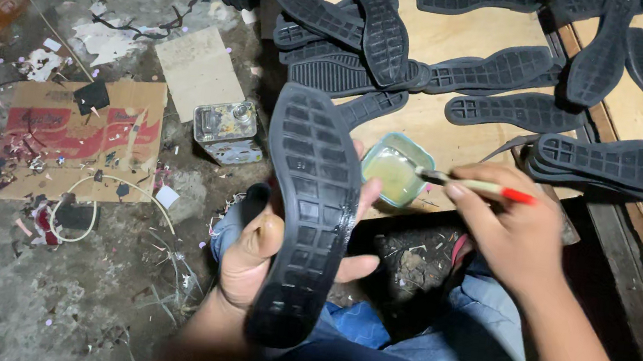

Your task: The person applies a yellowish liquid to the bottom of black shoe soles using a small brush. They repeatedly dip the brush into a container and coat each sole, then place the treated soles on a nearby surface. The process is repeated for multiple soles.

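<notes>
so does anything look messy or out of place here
Yes: paper scraps and loose white cord litter the floor around a torn flattened cardboard sheet, and the black rubber shoe soles lie in a jumbled overlapping heap.

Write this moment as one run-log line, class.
left hand: holds black shoe sole upright | right hand: holds brush, tip at green glue cup | wooden board: more soles
</notes>
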A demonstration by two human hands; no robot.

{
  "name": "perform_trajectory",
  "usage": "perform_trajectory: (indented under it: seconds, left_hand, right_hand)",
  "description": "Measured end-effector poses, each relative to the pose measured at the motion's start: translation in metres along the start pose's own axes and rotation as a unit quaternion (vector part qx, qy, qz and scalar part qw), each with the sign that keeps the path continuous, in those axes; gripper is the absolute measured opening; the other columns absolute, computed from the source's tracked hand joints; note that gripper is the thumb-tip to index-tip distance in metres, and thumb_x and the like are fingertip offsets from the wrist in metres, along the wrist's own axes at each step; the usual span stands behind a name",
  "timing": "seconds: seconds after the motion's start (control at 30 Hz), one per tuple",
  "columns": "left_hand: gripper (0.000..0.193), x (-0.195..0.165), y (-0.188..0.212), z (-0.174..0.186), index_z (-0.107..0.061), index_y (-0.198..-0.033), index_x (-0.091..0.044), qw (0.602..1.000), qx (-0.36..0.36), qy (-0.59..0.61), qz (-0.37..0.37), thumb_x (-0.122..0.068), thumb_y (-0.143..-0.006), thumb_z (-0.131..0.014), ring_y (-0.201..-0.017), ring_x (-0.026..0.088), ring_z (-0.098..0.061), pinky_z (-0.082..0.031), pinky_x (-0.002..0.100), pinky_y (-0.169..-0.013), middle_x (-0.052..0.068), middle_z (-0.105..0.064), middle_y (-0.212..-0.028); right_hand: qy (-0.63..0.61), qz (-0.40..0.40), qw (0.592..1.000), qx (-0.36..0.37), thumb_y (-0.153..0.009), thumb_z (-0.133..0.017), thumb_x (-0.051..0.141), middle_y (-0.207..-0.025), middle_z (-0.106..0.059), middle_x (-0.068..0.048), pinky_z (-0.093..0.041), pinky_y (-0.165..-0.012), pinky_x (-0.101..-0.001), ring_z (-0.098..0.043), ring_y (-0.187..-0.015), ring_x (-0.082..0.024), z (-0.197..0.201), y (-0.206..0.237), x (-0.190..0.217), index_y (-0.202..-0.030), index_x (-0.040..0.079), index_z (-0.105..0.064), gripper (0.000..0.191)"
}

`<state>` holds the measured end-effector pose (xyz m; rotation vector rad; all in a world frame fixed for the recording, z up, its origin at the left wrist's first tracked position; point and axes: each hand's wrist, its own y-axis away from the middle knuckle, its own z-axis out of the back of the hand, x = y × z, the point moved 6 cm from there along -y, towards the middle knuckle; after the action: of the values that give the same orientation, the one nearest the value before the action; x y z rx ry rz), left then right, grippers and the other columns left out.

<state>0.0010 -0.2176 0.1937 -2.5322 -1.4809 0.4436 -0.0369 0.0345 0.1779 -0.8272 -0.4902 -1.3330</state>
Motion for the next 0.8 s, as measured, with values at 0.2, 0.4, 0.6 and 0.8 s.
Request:
perform_trajectory:
  seconds: [0.2,0.4,0.6,0.8]
  left_hand:
    - [0.082,0.0,0.003,0.008,-0.014,-0.172,-0.015,0.993,0.034,0.105,0.045,-0.016,-0.106,-0.063,-0.166,0.033,-0.001,-0.036,0.068,-0.109,0.006,-0.003,-0.18]
    - [0.072,-0.005,0.006,0.035,-0.023,-0.165,-0.011,0.99,-0.057,0.127,-0.001,-0.02,-0.103,-0.057,-0.161,0.027,-0.014,-0.017,0.071,-0.124,0.009,-0.019,-0.173]
    - [0.074,-0.002,0.007,0.045,-0.021,-0.165,-0.011,0.996,-0.088,0.029,0.012,-0.009,-0.099,-0.055,-0.161,0.032,-0.019,-0.017,0.069,-0.126,0.012,-0.027,-0.167]
    - [0.092,0.015,0.008,0.04,-0.018,-0.167,-0.023,0.995,-0.074,0.002,0.067,-0.005,-0.089,-0.063,-0.159,0.028,-0.024,-0.02,0.067,-0.126,0.009,-0.032,-0.166]
  right_hand:
    - [0.14,0.163,0.976,0.021,-0.075,-0.084,0.017,-0.125,-0.065,-0.014,-0.044,-0.101,-0.047,-0.053,-0.12,-0.038,-0.077,-0.042,-0.02,-0.095,0.012,-0.078,0.021]
    - [0.189,0.194,0.962,-0.014,-0.071,-0.087,0.019,-0.13,-0.063,-0.015,-0.039,-0.1,-0.0521,-0.052,-0.122,-0.039,-0.074,-0.039,-0.009,-0.091,0.014,-0.079,0.022]
    - [-0.045,-0.039,0.997,0.044,-0.092,-0.075,0.018,-0.1,-0.074,-0.012,-0.054,-0.077,-0.0305,-0.069,-0.09,-0.021,-0.05,-0.008,-0.035,-0.111,0.008,-0.074,0.021]
    - [-0.152,-0.164,0.974,0.035,-0.101,-0.065,0.02,-0.093,-0.077,-0.011,-0.057,-0.077,-0.0305,-0.073,-0.084,-0.016,-0.039,0.016,-0.057,-0.11,-0.001,-0.071,0.023]
